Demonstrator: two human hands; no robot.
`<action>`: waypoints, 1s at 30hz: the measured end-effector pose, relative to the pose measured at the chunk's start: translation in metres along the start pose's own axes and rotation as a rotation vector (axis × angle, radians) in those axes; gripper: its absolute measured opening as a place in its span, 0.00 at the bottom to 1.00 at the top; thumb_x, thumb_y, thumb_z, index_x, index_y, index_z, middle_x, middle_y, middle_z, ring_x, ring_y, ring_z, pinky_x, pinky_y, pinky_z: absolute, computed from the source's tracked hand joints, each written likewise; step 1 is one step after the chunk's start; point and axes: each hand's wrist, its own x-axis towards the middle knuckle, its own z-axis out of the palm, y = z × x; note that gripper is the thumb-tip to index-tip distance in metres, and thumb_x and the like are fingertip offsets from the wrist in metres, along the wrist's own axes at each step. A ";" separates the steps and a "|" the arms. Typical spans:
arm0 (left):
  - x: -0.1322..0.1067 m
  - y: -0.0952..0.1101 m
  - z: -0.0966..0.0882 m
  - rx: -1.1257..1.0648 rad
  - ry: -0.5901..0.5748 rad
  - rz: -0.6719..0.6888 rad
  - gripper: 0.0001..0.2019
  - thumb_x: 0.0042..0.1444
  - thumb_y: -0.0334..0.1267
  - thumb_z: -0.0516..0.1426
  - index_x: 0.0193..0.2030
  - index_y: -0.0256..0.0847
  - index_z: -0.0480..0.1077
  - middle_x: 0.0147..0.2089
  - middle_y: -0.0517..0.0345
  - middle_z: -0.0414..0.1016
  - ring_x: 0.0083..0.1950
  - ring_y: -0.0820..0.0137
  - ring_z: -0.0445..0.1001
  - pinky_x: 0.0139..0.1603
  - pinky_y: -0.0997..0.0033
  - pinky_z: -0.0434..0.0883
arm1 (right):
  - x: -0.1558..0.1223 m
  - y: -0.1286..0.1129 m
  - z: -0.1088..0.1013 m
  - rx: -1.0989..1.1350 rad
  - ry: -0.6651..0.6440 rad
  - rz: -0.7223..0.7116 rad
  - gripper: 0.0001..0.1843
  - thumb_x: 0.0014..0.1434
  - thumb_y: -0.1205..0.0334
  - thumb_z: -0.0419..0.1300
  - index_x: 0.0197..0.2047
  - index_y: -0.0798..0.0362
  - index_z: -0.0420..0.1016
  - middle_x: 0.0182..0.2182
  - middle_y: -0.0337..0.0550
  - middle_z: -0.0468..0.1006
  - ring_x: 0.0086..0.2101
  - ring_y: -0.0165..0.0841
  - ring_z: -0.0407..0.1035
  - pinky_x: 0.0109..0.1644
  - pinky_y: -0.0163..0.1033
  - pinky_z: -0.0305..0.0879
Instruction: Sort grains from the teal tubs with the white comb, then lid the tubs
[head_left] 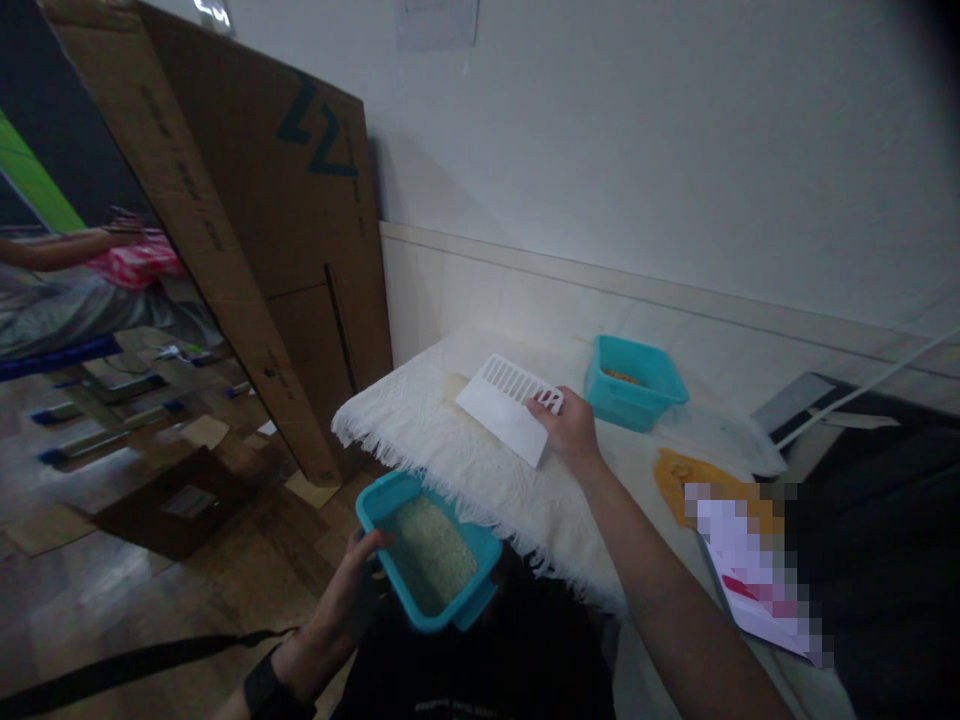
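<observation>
My left hand (346, 598) grips the near edge of a teal plastic tub (390, 505) filled with white rice (431, 553), held below the table's front edge. My right hand (571, 428) reaches over the white fringed cloth (450, 450) and holds a flat white plastic scraper (504, 405) with a slotted comb edge, resting on the cloth. A second teal tub (634, 383) with something orange inside stands on the table just right of my right hand.
A tall cardboard box (255, 200) leans against the wall at left. An orange sheet (694, 475), a blurred paper (757, 580) and a dark device (862, 440) with a white cable lie at right. Another person's arm (60, 250) shows far left.
</observation>
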 end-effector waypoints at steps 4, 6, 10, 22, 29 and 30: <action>-0.005 0.002 0.003 0.070 0.022 -0.009 0.40 0.44 0.54 0.80 0.62 0.49 0.74 0.43 0.54 0.85 0.36 0.53 0.83 0.39 0.57 0.74 | 0.018 0.009 -0.021 0.042 0.113 0.049 0.23 0.49 0.36 0.75 0.33 0.47 0.80 0.28 0.42 0.84 0.32 0.41 0.74 0.38 0.42 0.67; -0.005 0.001 0.004 0.069 0.035 -0.023 0.42 0.44 0.55 0.80 0.64 0.49 0.74 0.43 0.52 0.86 0.35 0.52 0.83 0.37 0.57 0.73 | 0.025 0.015 -0.029 0.040 0.176 0.078 0.22 0.48 0.37 0.74 0.32 0.47 0.81 0.29 0.43 0.86 0.33 0.42 0.75 0.38 0.42 0.67; -0.003 0.000 0.005 0.049 0.037 -0.008 0.43 0.43 0.54 0.81 0.64 0.48 0.74 0.46 0.50 0.87 0.40 0.49 0.87 0.40 0.55 0.77 | 0.029 0.028 -0.033 -0.003 0.249 0.146 0.18 0.45 0.42 0.74 0.29 0.46 0.80 0.27 0.42 0.84 0.32 0.42 0.75 0.35 0.41 0.65; -0.003 0.000 -0.001 0.051 0.009 0.043 0.31 0.54 0.46 0.78 0.61 0.50 0.74 0.52 0.53 0.87 0.49 0.52 0.89 0.46 0.58 0.83 | -0.006 0.032 -0.040 0.148 0.253 0.463 0.21 0.40 0.61 0.76 0.39 0.45 0.78 0.29 0.40 0.86 0.29 0.44 0.82 0.25 0.43 0.77; 0.001 -0.003 -0.008 0.041 0.001 0.068 0.29 0.55 0.48 0.78 0.61 0.51 0.77 0.56 0.50 0.88 0.60 0.47 0.89 0.52 0.53 0.86 | -0.051 0.027 -0.044 0.241 0.236 0.513 0.21 0.42 0.59 0.78 0.41 0.46 0.80 0.32 0.43 0.89 0.31 0.46 0.84 0.27 0.45 0.81; 0.001 -0.004 -0.008 0.029 0.010 0.073 0.29 0.55 0.48 0.78 0.60 0.51 0.78 0.56 0.50 0.88 0.62 0.46 0.88 0.54 0.53 0.86 | -0.056 0.025 -0.043 0.244 0.214 0.508 0.22 0.42 0.58 0.79 0.41 0.46 0.80 0.31 0.43 0.89 0.31 0.46 0.84 0.27 0.45 0.81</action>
